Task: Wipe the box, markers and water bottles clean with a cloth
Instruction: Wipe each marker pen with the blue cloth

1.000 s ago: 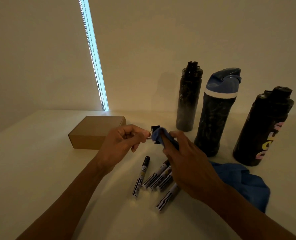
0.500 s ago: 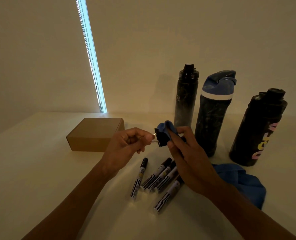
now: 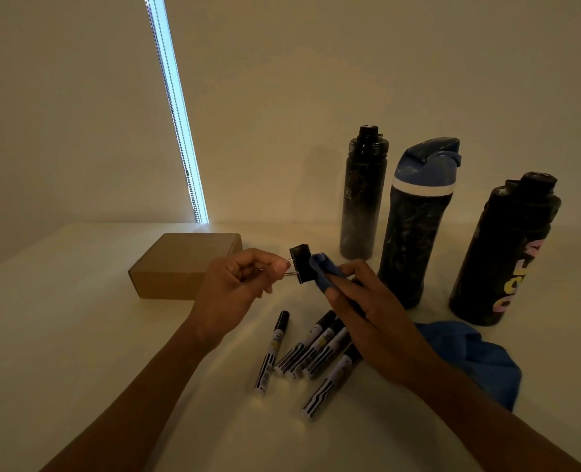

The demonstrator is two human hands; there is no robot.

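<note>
While the left hand [image 3: 234, 287] at the centre of the head view pinches the wire handles of a black binder clip [image 3: 302, 264] between thumb and curled fingers, the right hand [image 3: 370, 311] just beside it presses a fold of the blue cloth [image 3: 479, 359] against the clip's right side with cloth-wrapped fingertips. The rest of the cloth lies crumpled at lower right. The cardboard box [image 3: 187, 267] sits closed at centre left on the pale table [image 3: 78, 335]. Five markers [image 3: 316, 349] lie below the hands. Three dark water bottles [image 3: 415, 226] stand upright at right. A bright strip of light [image 3: 176, 114] runs down the upper left.
</note>
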